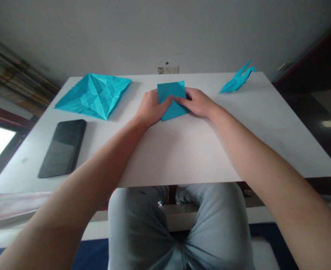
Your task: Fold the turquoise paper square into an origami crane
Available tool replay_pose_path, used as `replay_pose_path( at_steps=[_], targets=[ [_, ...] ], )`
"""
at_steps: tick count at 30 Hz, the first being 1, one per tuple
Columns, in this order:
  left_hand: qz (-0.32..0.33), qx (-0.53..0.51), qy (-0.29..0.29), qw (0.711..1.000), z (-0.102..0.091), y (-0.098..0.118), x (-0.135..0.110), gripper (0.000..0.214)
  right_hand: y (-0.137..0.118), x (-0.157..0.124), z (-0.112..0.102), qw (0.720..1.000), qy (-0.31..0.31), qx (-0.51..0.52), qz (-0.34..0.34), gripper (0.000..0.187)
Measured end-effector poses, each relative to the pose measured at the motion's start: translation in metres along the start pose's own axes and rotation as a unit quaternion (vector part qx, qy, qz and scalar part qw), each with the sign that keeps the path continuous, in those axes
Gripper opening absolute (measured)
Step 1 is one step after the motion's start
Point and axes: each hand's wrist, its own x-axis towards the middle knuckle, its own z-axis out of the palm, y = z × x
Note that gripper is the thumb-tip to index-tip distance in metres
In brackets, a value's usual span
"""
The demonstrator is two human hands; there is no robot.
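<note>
Between my two hands is a folded piece of blue origami paper, held just over the middle of the white table. My left hand grips its left side, thumb lying across the front face. On the right edge, my right hand pinches the paper with its thumb pointing inward, close to the left thumb. The fingers behind the paper are hidden. A creased, unfolded blue sheet lies to the left of my hands. To the right stands a finished blue paper crane.
A black smartphone lies on the left part of the white table. Wall sockets sit just beyond the table's far edge. My legs are under the near edge, and a curtain hangs at the far left.
</note>
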Motion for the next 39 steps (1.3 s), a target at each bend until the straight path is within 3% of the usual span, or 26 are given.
replay_pose_path(
  at_steps=[11,29,39],
  targets=[
    [0.012,0.003,0.003,1.000,0.003,-0.004,0.002,0.049,0.001,0.000,0.000,1.000,0.000,-0.001,0.000,0.045],
    [0.001,0.040,-0.008,0.999,0.001,0.001,0.000,0.051,-0.007,-0.002,-0.001,1.000,-0.007,0.002,0.007,0.054],
    [0.016,0.012,-0.008,1.000,0.001,-0.002,0.000,0.046,-0.010,-0.003,-0.002,1.000,-0.006,0.014,0.012,0.048]
  ],
)
